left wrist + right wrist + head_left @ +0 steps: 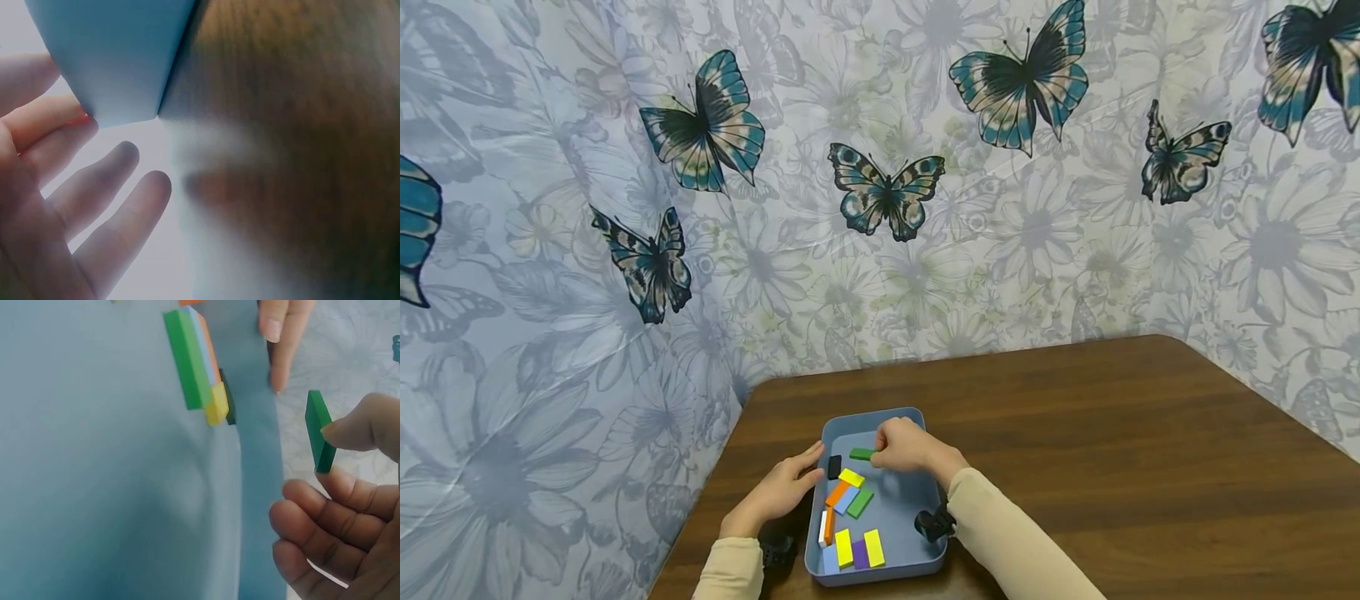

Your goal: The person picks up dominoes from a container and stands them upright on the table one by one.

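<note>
My right hand (913, 450) pinches a flat green block (320, 432) between thumb and index finger, over the far end of a blue-grey tray (904, 521). The other fingers curl loosely below it in the right wrist view. My left hand (778, 493) rests against the tray's left wall with fingers extended. In the tray, a black block (834, 467) lies near that wall. Close by it, a yellow block (851, 477), an orange block (837, 495), a light blue block (846, 500) and another green block (861, 503) lie together at a slant.
Toward the tray's near left are a white block (823, 528), a second orange block (830, 527), a light blue one, two yellow ones and a purple block (860, 555). The tray stands on a brown wooden table (1075, 450), before a butterfly-patterned wall covering (925, 292).
</note>
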